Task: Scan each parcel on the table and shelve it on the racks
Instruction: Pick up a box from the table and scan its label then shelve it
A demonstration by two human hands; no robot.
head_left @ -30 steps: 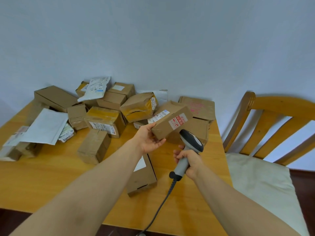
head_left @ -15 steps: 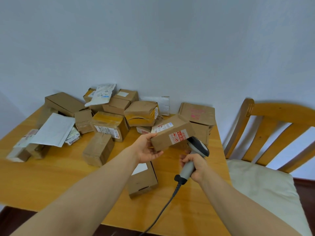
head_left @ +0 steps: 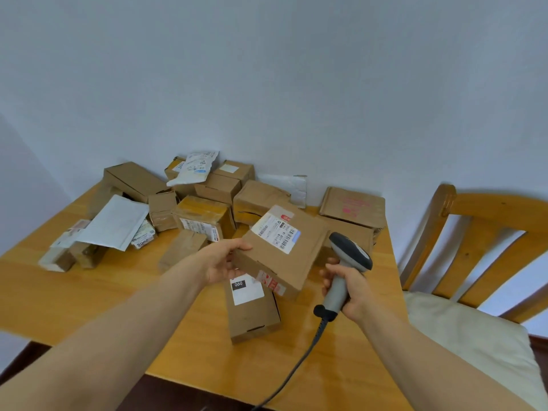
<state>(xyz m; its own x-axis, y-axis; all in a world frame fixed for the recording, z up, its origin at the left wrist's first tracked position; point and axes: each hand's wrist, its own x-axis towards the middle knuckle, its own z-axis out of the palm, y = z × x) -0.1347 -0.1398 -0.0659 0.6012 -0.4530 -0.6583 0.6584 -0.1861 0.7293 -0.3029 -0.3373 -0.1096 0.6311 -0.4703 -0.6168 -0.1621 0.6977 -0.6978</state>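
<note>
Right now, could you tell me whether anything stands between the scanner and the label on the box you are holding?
Nothing visible does. The left hand grips the box at its left edge, clear of the label on top; the scanner in the right hand is right of it.

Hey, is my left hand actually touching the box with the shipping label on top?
Touching. The head view shows the left hand gripping the box at its left corner, with the thumb lying over the top face and the palm against its side.
</note>
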